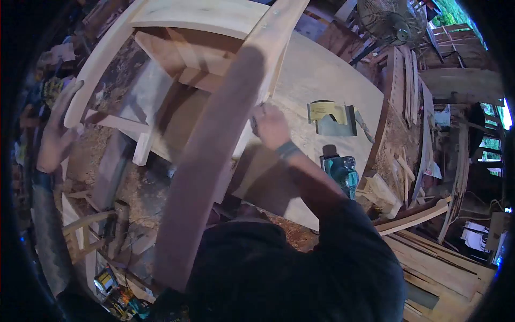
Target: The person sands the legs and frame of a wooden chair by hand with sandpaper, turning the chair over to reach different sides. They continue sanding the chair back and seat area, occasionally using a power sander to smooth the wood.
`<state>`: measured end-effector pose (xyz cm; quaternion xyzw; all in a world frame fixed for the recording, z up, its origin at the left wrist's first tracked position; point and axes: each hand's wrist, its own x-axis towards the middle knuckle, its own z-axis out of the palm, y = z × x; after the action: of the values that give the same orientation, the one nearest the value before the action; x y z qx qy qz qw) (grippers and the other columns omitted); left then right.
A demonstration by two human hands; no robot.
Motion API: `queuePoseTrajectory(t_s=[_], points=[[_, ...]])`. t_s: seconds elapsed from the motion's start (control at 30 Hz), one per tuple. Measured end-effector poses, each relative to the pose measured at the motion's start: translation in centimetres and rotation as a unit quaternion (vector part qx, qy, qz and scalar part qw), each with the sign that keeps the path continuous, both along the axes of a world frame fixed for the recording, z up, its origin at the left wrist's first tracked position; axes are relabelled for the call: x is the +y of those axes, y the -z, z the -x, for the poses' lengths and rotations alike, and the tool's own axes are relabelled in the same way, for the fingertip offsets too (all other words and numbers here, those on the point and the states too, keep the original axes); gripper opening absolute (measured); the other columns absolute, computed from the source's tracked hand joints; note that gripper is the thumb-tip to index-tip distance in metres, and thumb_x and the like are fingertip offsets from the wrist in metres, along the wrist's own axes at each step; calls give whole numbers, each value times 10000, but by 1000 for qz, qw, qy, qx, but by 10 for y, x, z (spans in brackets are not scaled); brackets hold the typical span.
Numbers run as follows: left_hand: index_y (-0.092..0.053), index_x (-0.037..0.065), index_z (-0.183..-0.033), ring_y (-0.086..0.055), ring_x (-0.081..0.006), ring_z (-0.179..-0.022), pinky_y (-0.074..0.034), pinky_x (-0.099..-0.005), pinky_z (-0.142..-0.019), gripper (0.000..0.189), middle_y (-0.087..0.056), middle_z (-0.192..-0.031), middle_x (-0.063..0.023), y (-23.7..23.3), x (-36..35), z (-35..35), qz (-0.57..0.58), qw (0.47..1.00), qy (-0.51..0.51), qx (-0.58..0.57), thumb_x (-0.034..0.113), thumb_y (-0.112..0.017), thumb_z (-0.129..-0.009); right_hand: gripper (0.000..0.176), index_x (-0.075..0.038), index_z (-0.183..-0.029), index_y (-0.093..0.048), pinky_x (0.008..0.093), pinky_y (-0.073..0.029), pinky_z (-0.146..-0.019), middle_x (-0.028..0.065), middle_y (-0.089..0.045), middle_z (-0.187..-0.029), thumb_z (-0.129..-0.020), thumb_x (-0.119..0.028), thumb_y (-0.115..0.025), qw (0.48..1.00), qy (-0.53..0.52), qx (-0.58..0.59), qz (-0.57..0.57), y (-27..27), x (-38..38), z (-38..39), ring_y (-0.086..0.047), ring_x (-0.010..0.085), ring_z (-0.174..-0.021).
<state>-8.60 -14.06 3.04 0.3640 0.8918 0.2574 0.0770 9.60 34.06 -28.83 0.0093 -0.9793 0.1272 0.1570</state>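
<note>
A pale wooden furniture frame (198, 17) with curved rails stands before me. My left hand (56, 129) is at the far left, fingers and thumb around the rounded end of a curved wooden rail (95, 67). A long, broad wooden rail (214, 134) runs diagonally through the middle, partly in shadow. Against its right side is my right hand (272, 124), with fingers curled closed. A small dark edge shows at those fingers, but what they hold is mostly hidden.
Yellow and grey sheets, apparently sandpaper (332, 118), lie on a pale board (322, 64) beside a teal power tool (340, 170). A fan (391, 24) stands at the back right. Wood offcuts (383, 193) and planks (440, 263) lie at right. More tools (120, 298) are lower left.
</note>
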Motion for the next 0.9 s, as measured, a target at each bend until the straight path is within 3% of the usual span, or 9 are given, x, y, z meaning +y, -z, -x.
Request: queuePoseTrajectory(t_s=[0.1,0.2,0.33,0.4,0.43,0.6,0.7,0.8,0.9], points=[[-400,34,-1588,-298,-252,-1551,-230,-410,-1263,841,-359,-1657,-128,2,2,-1,-28,999,-11,-30,400,-732,-907,507,-84,-1285,-610,490,-524,-903,187,-616,-1099,-795,-128,-734,993,-23,43,-108,19,-7,-11,-616,394,-1046],[-387,64,-1601,-310,-275,-1545,-264,-444,-1258,878,-332,-1669,-124,-2,0,-3,2,1000,-20,-20,495,-723,-913,505,-64,-1301,-622,489,-502,-982,190,-626,-1168,-818,-166,-728,993,-100,-21,53,26,15,-19,-593,406,-1105],[-380,77,-1609,-319,-291,-1542,-241,-456,-1266,915,-327,-1674,-123,-1,3,-3,25,1000,-10,9,582,-696,-914,498,-66,-1295,-654,463,-495,-1001,134,-619,-1306,-842,-255,-735,981,-162,-22,101,42,36,-20,-592,359,-1091],[-387,50,-1600,-311,-267,-1547,-247,-428,-1260,848,-342,-1668,-126,-5,2,-1,50,998,-1,39,374,-698,-880,515,-71,-1331,-655,453,-498,-994,116,-631,-1326,-871,-291,-732,980,-178,-15,92,21,34,-20,-596,361,-1077],[-391,36,-1596,-307,-256,-1550,-250,-414,-1257,828,-350,-1666,-127,-7,1,0,62,997,2,55,270,-698,-863,500,-69,-1323,-664,447,-498,-994,111,-636,-1339,-886,-304,-726,983,-160,-12,94,22,32,-18,-597,360,-1070],[-374,43,-1605,-315,-254,-1544,-343,-416,-1217,832,-301,-1685,-106,1,-2,-1,5,1000,-18,-17,217,-709,-863,424,-54,-1289,-693,435,-496,-998,108,-636,-1407,-955,-313,-663,990,-84,-22,113,31,19,-2,-606,361,-1072],[-357,49,-1612,-352,-247,-1516,-415,-423,-1178,847,-280,-1683,-98,0,-4,6,31,999,-12,-11,238,-737,-879,373,-48,-1260,-704,449,-492,-988,113,-635,-1418,-996,-289,-599,989,-94,0,113,44,14,-20,-614,377,-1088],[-346,54,-1616,-376,-239,-1493,-451,-430,-1160,858,-295,-1662,-94,-11,-2,-2,29,999,-30,-29,273,-754,-894,314,-80,-1208,-718,477,-482,-998,121,-668,-1365,-1019,-273,-557,986,-149,46,-55,44,14,-16,-642,409,-1066],[-372,63,-1607,-360,-245,-1502,-438,-417,-1170,870,-302,-1659,-93,3,0,0,-15,998,-23,-51,344,-766,-884,276,-123,-1152,-727,523,-465,-1027,128,-690,-1323,-1032,-267,-525,991,-35,-105,76,38,-2,14,-662,444,-1033]])
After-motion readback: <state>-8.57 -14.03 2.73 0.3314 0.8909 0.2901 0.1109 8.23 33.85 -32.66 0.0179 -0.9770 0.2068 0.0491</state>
